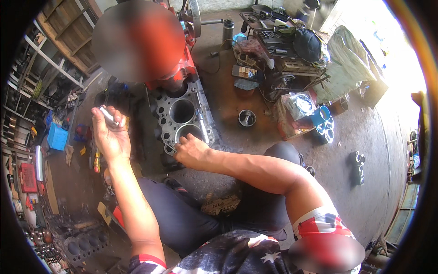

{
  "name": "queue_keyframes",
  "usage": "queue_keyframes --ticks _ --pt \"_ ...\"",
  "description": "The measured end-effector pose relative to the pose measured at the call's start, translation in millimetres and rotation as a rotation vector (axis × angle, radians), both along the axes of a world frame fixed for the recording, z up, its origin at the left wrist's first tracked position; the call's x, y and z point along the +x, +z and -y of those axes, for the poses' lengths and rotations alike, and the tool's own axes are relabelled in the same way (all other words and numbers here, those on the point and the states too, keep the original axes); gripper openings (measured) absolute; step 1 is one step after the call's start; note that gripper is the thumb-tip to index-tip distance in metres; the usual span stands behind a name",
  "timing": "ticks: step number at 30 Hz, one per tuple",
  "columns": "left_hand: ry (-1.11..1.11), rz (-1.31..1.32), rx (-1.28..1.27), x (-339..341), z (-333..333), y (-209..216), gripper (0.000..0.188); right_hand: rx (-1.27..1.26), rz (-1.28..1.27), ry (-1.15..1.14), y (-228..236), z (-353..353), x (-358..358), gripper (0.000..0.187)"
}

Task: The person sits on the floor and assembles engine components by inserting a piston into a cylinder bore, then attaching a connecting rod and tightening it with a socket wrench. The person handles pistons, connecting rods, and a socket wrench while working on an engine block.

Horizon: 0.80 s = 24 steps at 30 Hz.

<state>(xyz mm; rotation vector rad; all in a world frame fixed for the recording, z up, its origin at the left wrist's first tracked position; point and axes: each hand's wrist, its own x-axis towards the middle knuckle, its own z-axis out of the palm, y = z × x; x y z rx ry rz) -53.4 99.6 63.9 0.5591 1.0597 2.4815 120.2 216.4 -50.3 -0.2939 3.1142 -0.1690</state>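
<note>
Between my knees and the red machine lies a grey engine block [185, 125] with a row of round cylinder bores. My left hand [112, 139] is raised to the left of the block, its fingers closed round a short, pale metal cylinder [109, 117]. At the nearest bore [190, 129], my right hand [195, 152] rests by the rim with curled fingers. Whatever those fingers may hold is hidden by the hand. Along the block's right side a silver rod-shaped tool [202, 126] lies on the top face, just beyond my right wrist.
A red machine [187, 61] stands over the block's far end. To the right, a piston [247, 118] sits on the floor near a carton [289, 123] and a blue cylinder [321, 114]. Tools cover a bench [278, 43] at the back. A blue bin [57, 136] stands left.
</note>
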Motion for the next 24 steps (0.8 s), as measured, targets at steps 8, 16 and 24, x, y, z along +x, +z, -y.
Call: queue_keyframes --ticks 8,16,24 --pt "-0.168 0.072 -0.059 -4.7 0.6 -3.2 0.045 -0.019 -0.037 0.055 -17.1 1.2 -5.2 0.012" --pt "-0.019 0.028 -0.2 4.9 -4.2 -5.4 0.041 -0.536 -0.173 -0.266 1.7 4.0 -13.5 0.029" --pt "-0.218 0.042 -0.254 4.9 -2.7 -2.3 0.047 -1.863 -0.079 -0.52 70.7 -37.0 -10.3 0.017"
